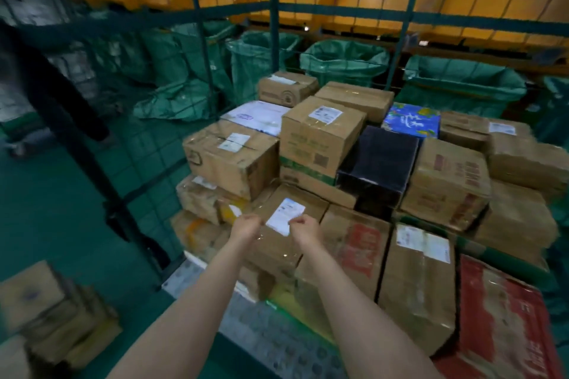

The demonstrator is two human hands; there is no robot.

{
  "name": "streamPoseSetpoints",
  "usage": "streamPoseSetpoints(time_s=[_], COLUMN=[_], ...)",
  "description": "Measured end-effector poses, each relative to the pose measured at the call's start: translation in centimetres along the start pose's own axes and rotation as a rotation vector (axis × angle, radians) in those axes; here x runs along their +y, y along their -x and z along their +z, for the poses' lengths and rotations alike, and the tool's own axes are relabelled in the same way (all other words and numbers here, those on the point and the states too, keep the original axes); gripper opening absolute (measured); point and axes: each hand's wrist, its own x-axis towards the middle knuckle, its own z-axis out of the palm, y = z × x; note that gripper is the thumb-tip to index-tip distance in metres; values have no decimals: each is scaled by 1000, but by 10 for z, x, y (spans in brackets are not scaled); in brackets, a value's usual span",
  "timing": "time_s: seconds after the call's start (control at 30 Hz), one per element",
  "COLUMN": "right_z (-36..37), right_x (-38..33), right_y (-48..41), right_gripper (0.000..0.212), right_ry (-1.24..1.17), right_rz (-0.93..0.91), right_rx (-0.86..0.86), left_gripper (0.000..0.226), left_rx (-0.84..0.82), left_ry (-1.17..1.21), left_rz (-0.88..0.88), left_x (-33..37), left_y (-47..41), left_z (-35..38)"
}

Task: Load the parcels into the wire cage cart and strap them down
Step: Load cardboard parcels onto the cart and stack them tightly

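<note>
A brown taped parcel with a white label lies tilted at the front of the stack inside the green wire cage cart. My left hand rests with curled fingers on its left part and my right hand on its label edge; both reach forward on outstretched arms. Whether the fingers grip the parcel is hidden by the backs of the hands. Several cardboard parcels fill the cart, among them a black box and a blue printed box. No strap is visible.
Green sacks stand behind the cage's back wall. A pile of brown boxes sits on the green floor at lower left. A person's dark leg stands at the left beyond the open cage side. A metal ridged plate lies below my arms.
</note>
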Motion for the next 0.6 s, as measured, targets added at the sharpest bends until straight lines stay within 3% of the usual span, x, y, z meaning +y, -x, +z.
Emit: streamPoseSetpoints(time_s=[0.1, 0.23, 0.33, 0.6], right_z=[40, 99, 135, 237], right_x=[-4, -13, -23, -38], right_y=[21, 43, 58, 88], right_gripper=[21, 17, 17, 22], right_ry=[-21, -27, 65, 240], right_rz=[-15, -15, -70, -121], right_rx=[-63, -139, -208, -423], left_gripper=[30, 22, 32, 29], left_rx=[79, 156, 215, 386], left_ry=[68, 109, 132, 282], left_rz=[-6, -26, -35, -128], left_x=[-15, -32, -48, -90], left_y=[3, 12, 10, 15], left_z=[-46, -107, -149, -247])
